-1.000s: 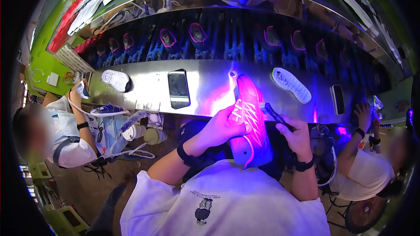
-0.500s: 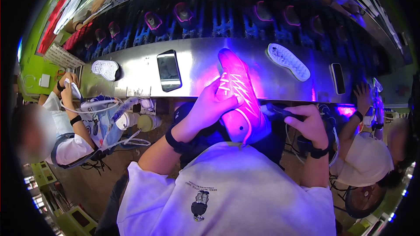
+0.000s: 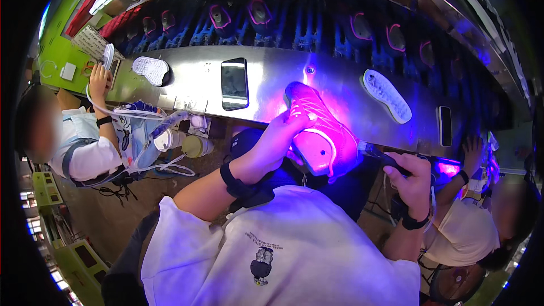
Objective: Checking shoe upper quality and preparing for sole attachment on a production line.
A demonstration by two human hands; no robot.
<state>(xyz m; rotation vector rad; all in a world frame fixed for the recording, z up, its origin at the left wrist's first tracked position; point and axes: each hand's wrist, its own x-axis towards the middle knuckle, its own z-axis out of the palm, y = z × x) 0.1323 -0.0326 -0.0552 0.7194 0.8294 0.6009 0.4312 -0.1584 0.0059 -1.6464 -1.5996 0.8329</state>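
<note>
A pink-lit lace-up shoe upper (image 3: 328, 141) lies tilted over the near edge of the bench, toe pointing away from me and heel toward my body. My left hand (image 3: 277, 139) is closed on its left side near the ankle opening, the thumb over the laces. My right hand (image 3: 411, 178) is closed around the dark handle of a brush (image 3: 385, 157). Its pale tip is at the right side of the shoe's heel; whether it touches is hard to tell under the violet light.
On the metal bench (image 3: 192, 73) lie a white shoe sole (image 3: 387, 96), another sole (image 3: 151, 70), a phone (image 3: 234, 84) and a smaller phone (image 3: 445, 126). Beyond runs a conveyor (image 3: 300, 17) carrying several shoes. Co-workers sit on both sides; tubs (image 3: 195, 146) stand at left.
The shoe has turned, its heel swinging to the right, and my left hand has shifted with it. The brush tip has come to the heel's right side. My view has shifted slightly.
</note>
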